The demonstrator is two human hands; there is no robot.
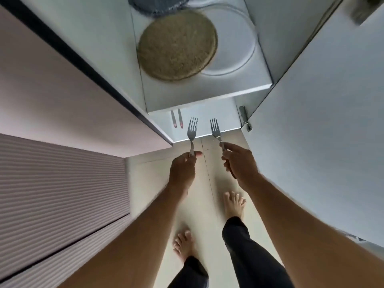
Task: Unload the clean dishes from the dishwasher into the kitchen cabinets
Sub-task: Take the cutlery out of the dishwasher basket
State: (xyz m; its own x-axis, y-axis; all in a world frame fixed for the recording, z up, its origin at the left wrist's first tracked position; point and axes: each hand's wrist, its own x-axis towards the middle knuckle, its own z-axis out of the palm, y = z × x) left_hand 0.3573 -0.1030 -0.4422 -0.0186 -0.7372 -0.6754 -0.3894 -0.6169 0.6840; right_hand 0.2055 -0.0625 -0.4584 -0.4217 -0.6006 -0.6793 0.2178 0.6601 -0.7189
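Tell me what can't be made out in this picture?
Head view only:
- Handles of the left fork and right fork: hidden inside the left hand and right hand.
- Two utensils on the lower shelf: upper ends hidden under the shelf above; too small to name.
- Dark round item: cut off by the top edge.
- Dishwasher: not in view.

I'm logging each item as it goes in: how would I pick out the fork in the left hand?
Start at the open white cabinet with the round woven mat on its upper shelf. Just below that shelf's front edge two forks point inward, tines first. The left hand pinches the fork nearer the two red-tipped utensils on the lower shelf.
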